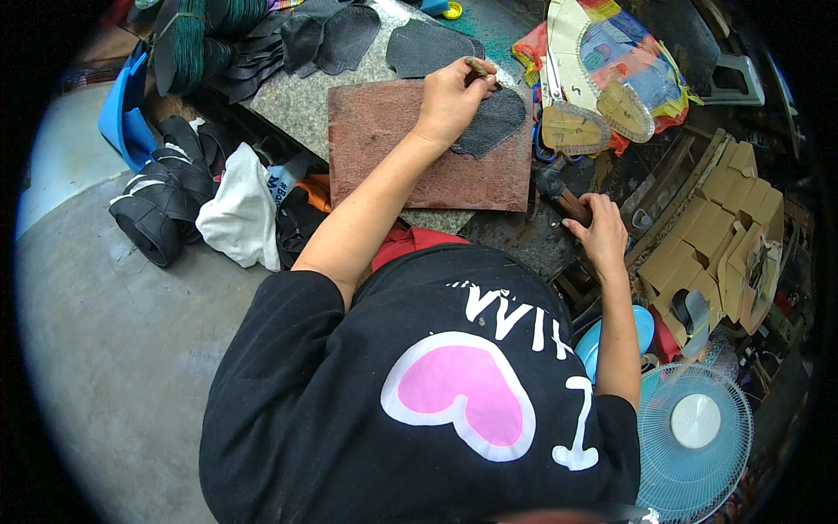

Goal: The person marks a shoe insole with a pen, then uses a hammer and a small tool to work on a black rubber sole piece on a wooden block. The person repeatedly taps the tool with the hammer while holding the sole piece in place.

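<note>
My left hand (449, 103) pinches a short, slim brownish punch-like tool (477, 67) above the far edge of a black textured leather piece (493, 124). That piece lies on a reddish-brown board (384, 144), near its right side. The tool's lower tip is hard to make out. To the right of the board, my right hand (604, 234) has its thumb and fingers around the wooden handle of a hammer (572, 206). The hammer's dark head points toward the board. Another black leather piece (434, 48) lies just beyond the board.
More black leather pieces (336, 39) and green cord spools (188, 44) stand at the far left. Scissors (552, 74) and tan sole-shaped templates (574, 128) lie at the far right. Cardboard (698, 236) and a fan (696, 428) are on the right; a white cloth (243, 210) is left.
</note>
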Motion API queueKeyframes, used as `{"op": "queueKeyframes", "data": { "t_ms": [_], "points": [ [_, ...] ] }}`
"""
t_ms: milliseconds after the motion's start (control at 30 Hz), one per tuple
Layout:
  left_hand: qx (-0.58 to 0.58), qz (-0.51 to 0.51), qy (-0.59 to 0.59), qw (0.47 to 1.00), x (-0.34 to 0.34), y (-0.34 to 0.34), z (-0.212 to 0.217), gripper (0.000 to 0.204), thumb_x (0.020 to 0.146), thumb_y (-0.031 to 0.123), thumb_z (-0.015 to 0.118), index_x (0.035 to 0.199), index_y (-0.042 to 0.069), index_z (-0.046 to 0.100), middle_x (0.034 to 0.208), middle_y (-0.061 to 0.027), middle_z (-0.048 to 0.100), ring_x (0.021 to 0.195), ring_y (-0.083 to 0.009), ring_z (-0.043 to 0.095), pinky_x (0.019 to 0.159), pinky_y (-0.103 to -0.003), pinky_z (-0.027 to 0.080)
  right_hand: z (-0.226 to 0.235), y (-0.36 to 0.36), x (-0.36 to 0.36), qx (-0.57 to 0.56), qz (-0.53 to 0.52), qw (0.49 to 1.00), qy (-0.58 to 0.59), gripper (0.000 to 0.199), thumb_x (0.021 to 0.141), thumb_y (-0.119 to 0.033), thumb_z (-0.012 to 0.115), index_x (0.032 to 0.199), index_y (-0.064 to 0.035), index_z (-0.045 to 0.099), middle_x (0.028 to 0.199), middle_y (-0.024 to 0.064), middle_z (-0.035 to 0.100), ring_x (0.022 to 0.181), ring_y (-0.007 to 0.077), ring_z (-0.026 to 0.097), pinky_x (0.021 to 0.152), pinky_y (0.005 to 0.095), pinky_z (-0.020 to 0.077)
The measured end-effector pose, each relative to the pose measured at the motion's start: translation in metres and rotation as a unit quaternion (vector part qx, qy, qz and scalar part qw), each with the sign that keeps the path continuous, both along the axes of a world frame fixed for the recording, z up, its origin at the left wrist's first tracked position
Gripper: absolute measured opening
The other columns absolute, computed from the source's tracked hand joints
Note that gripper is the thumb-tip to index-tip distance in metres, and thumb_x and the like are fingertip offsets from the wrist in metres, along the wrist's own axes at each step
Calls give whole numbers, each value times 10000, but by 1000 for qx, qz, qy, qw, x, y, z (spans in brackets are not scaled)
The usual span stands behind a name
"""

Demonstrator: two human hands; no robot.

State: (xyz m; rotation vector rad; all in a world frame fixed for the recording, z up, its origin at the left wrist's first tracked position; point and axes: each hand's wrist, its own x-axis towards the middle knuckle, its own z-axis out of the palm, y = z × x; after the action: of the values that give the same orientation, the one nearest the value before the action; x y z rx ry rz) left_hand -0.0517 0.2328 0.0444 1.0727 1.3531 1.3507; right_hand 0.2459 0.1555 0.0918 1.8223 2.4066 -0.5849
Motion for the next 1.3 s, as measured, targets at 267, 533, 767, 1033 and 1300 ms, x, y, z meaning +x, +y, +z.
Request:
{"op": "queueKeyframes", "data": {
  "t_ms": [267,533,767,1033,1300],
  "points": [
    [5,-25,-2,1000,-4,3,-5,141,876,3,639,1009,-29,672,901,-102,718,825,-135,701,746,-274,575,-15,-23,26,78,-9,992,99,351,828,-234,736,1116,-76,614,956,96,645,781,291,613,701,387,489],
    [177,-19,294,939,5,5,5,124,832,45,654,944,-8,643,891,-187,660,819,-347,665,720,-382,532,35,4,-19,-46,-176,882,434,372,971,-154,608,1316,-59,506,837,40,614,640,78,547,561,233,459],
    [231,-42,381,894,13,6,7,106,832,17,606,934,-11,614,899,-193,650,881,-376,639,788,-429,517,53,31,-82,247,-30,863,440,432,975,-234,609,1351,-45,511,851,106,672,685,176,635,621,313,504],
    [214,11,346,913,10,4,-7,100,859,34,621,951,-4,627,865,-177,659,795,-328,676,719,-376,536,16,27,-74,74,-93,986,119,441,971,-421,535,1390,-289,493,821,190,692,805,400,675,685,486,514],
    [59,11,37,997,9,1,-7,79,904,38,617,949,-15,655,834,-93,712,753,-139,711,671,-284,568,5,23,-75,42,-104,988,106,448,988,-428,510,1410,-285,464,959,191,704,880,415,670,717,491,522]
  ]
}}
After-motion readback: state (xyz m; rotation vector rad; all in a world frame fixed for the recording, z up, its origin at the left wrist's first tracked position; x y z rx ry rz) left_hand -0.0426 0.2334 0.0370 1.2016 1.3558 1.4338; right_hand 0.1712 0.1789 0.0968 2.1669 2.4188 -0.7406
